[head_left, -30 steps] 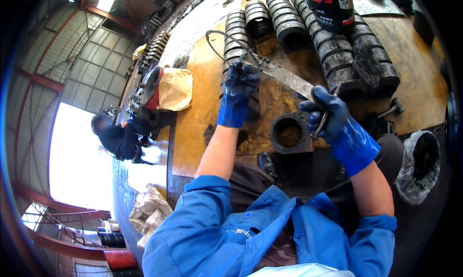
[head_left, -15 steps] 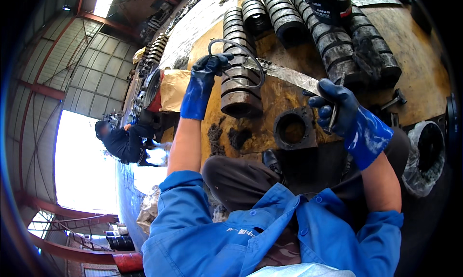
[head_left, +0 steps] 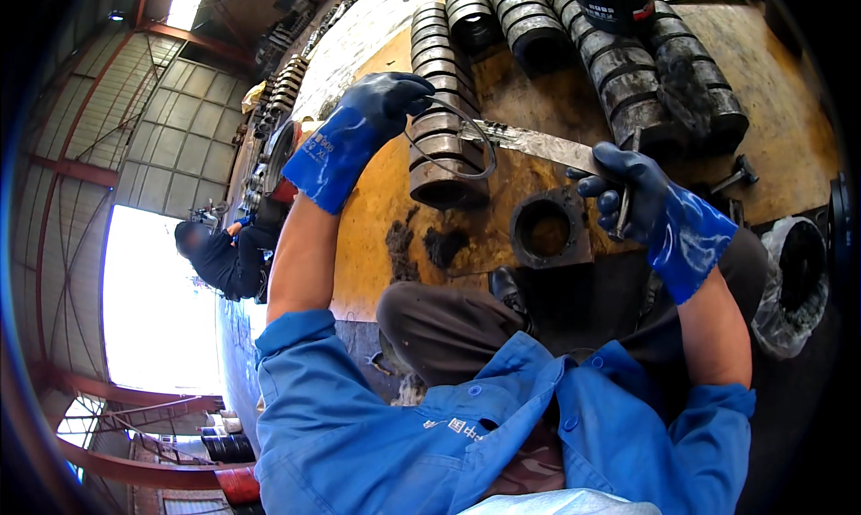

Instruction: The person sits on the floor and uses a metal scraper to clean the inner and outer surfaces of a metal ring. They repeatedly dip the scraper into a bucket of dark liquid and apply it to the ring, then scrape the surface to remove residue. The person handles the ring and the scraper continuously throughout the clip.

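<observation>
My left hand, in a blue rubber glove, is closed on a thin grey ring. The ring hangs in front of a row of grooved metal cylinders lying end to end. In my right hand, also gloved, is a flat metal blade smeared with grease, pointing left. Its tip overlaps the ring in view; whether they touch I cannot tell. A thin metal rod shows upright at my right fingers. Below the blade a square block with a round bore stands on the wooden board.
More rows of grooved cylinders lie at the back, with a black bucket above them. Dark, greasy clumps sit on the board. At right is a plastic-wrapped ring. Another person sits at far left.
My left hand has turned and shifted slightly, its glove cuff and forearm swinging left, with the ring still held. The right hand and blade have barely moved. The view has shifted a little.
</observation>
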Motion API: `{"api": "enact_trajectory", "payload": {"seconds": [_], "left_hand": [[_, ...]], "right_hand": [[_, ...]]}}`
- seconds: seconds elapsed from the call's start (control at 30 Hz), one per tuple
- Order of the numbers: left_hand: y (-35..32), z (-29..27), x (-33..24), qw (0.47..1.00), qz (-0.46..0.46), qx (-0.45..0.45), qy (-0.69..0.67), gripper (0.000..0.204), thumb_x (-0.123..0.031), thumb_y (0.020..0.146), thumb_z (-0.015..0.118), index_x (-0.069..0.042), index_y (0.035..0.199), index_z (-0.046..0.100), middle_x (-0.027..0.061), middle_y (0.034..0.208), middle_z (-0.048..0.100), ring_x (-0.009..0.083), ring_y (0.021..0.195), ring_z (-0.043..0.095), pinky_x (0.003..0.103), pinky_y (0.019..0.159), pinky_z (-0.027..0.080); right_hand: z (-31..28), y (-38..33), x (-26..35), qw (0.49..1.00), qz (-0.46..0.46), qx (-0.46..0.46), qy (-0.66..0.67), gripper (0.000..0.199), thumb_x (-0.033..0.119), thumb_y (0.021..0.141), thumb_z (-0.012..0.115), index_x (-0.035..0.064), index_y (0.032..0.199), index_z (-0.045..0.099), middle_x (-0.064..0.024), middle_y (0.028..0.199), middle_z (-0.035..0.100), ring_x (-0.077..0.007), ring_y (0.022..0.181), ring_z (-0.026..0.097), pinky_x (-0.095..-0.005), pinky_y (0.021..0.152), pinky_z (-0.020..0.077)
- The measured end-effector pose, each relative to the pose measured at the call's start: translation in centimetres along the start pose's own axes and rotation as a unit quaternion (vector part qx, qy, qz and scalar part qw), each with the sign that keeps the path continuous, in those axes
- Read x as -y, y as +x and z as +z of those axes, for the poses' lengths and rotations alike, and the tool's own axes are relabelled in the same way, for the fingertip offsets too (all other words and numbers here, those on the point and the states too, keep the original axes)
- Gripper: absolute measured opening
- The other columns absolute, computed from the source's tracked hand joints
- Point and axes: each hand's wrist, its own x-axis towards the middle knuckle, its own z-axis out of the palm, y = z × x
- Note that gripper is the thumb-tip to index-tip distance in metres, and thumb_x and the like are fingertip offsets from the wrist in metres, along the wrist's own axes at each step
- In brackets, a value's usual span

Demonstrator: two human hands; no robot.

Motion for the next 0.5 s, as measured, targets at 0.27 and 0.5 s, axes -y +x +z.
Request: {"api": "enact_trajectory", "payload": {"seconds": [0.27, 0.5], "left_hand": [[2.8, 0.7, -3.6, 0.925, -0.086, 0.294, 0.224, 0.035, -0.004, 0.078, 0.063, -0.023, 0.108, 0.066, 0.0024, 0.105, 0.068, 0.0247, 0.098, 0.066, 0.036, 0.079, 0.055], [3.3, 4.5, -0.5, 0.957, -0.08, 0.207, 0.185, 0.027, -0.006, 0.077, 0.065, -0.018, 0.1, 0.07, 0.0077, 0.096, 0.07, 0.0298, 0.09, 0.067, 0.039, 0.076, 0.054]], "right_hand": [[-0.3, 0.8, -0.5, 1.0, -0.002, -0.004, 0.003, 0.037, 0.036, 0.093, 0.058, 0.0018, 0.105, 0.057, -0.002, 0.074, 0.069, -0.0051, 0.048, 0.059, -0.0198, 0.04, 0.0469], [-2.2, 0.3, 0.7, 0.994, -0.047, 0.001, 0.098, 0.042, 0.04, 0.097, 0.047, 0.0003, 0.11, 0.053, -0.0047, 0.079, 0.067, -0.0097, 0.05, 0.057, -0.0273, 0.043, 0.0474]]}}
